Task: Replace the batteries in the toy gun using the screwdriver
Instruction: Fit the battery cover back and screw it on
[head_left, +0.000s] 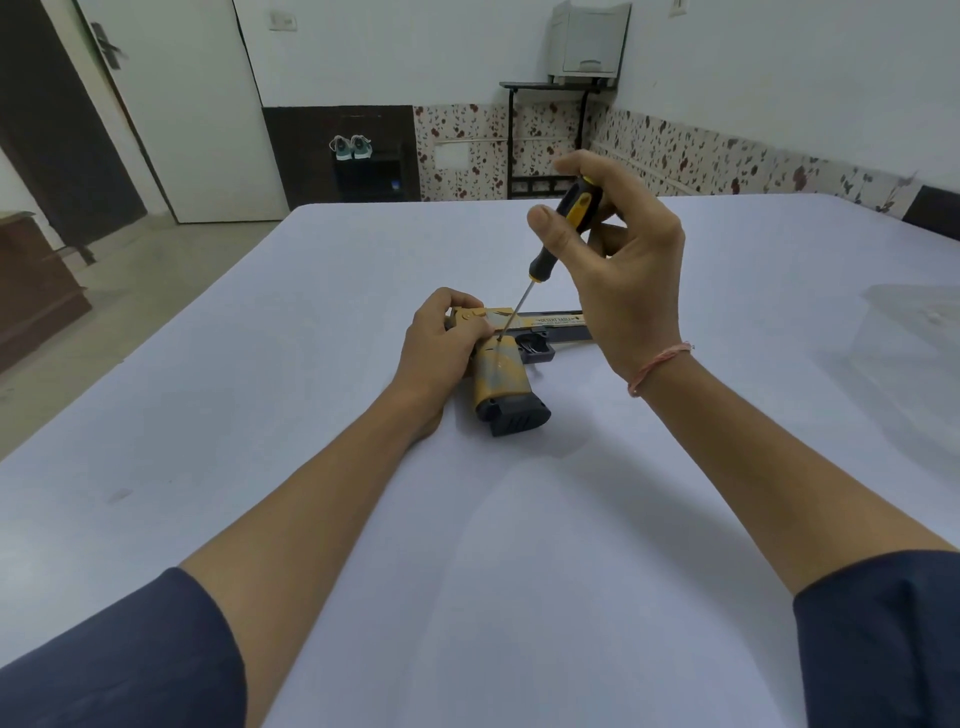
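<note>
Screwdriver tip set on the gun's grip: an early step, by the look of it.

The toy gun (501, 374) lies flat on the table (467, 519), its rear gripped under the curled fingers of the left hand (441, 343). Above it and to the right, the raised right hand (623, 270) pinches the handle of the screwdriver (566, 223) between thumb and fingertips, and the shaft slants down to the top of the grip, just beside the left thumb. The grip looks closed and no batteries are in sight, so the opening, swapping and closing are likely all left to do.
</note>
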